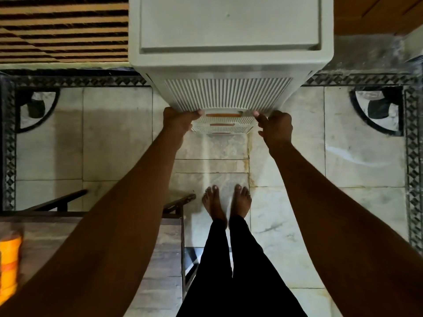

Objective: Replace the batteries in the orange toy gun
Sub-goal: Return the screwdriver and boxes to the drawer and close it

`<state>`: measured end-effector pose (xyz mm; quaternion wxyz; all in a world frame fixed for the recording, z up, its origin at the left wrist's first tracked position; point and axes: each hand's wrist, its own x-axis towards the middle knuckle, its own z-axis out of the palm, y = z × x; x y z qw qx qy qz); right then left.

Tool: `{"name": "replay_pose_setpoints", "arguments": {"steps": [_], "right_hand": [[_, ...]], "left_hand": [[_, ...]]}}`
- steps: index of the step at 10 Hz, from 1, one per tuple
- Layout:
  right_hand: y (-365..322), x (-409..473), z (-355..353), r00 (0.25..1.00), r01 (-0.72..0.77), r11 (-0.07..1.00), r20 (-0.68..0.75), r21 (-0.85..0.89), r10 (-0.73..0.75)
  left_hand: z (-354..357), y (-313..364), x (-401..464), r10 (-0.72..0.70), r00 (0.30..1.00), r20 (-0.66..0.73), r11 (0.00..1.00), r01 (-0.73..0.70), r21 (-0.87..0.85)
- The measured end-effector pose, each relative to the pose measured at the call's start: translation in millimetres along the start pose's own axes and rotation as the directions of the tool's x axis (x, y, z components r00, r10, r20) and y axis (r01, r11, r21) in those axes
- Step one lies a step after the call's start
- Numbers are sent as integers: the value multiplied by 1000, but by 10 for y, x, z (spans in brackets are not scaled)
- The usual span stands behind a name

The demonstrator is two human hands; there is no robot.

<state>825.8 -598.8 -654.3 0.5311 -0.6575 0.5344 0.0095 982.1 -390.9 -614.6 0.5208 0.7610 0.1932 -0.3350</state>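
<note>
A white plastic drawer cabinet [229, 30] stands on the floor in front of me. Its ribbed top drawer [226, 94] has an orange handle [223, 115], and lower drawers show beneath it. My left hand [178, 121] grips the bottom left edge of the top drawer front. At the bottom right edge my right hand [275, 126] holds on with curled fingers. A blurred orange and yellow object [9, 266] lies on the table at the far left. I cannot tell whether it is the toy gun. No batteries show.
A wooden table [160, 259] with a dark frame stands at my lower left, close to my legs. My bare feet [226, 202] stand on the marble floor [343, 156] just before the cabinet. A striped mat [64, 30] lies at the upper left.
</note>
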Motion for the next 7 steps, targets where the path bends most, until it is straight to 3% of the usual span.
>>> {"name": "replay_pose_setpoints", "arguments": {"steps": [2, 7], "right_hand": [[-273, -57, 1, 998, -40, 987, -32, 153, 46], [-363, -455, 159, 997, -3, 967, -69, 253, 21]], "left_hand": [[7, 59, 16, 10, 999, -31, 991, -14, -131], [228, 84, -363, 114, 990, -78, 981, -124, -152]]}}
